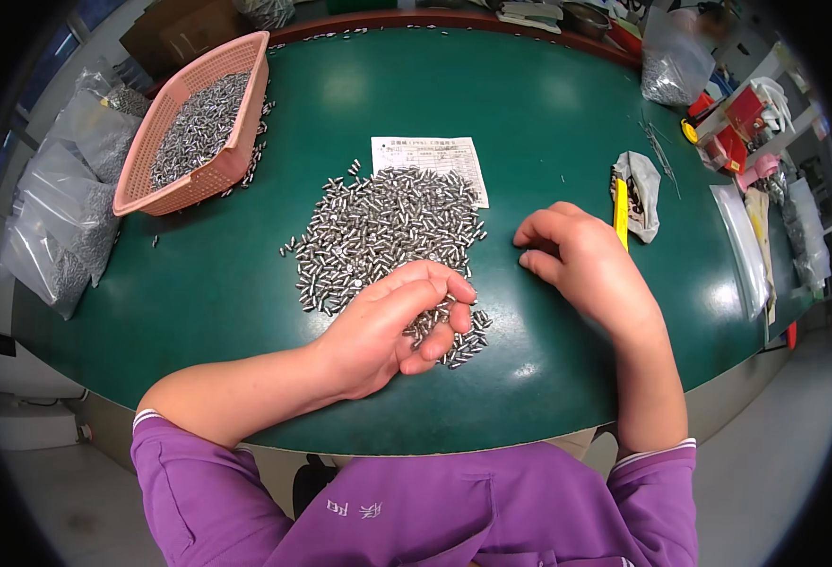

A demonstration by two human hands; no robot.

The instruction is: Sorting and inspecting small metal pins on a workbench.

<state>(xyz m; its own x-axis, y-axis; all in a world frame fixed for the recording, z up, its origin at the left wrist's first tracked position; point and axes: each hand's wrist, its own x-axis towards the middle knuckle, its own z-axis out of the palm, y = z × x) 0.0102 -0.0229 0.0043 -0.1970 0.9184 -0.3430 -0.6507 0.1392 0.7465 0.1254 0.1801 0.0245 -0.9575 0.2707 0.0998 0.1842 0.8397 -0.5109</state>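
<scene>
My left hand [392, 326] lay palm up at the near edge of the heap of small metal pins [383, 236] in the middle of the green surface [548, 113]; its fingers [444, 283] were curled around a small bunch of these pins; my right hand [581, 260] rested to the right of the heap, fingers bent under and loosely closed; whether they held something I could not tell; a pink basket [232, 156] with more pins stood far left; a white paper [430, 156] lay behind the heap.
</scene>
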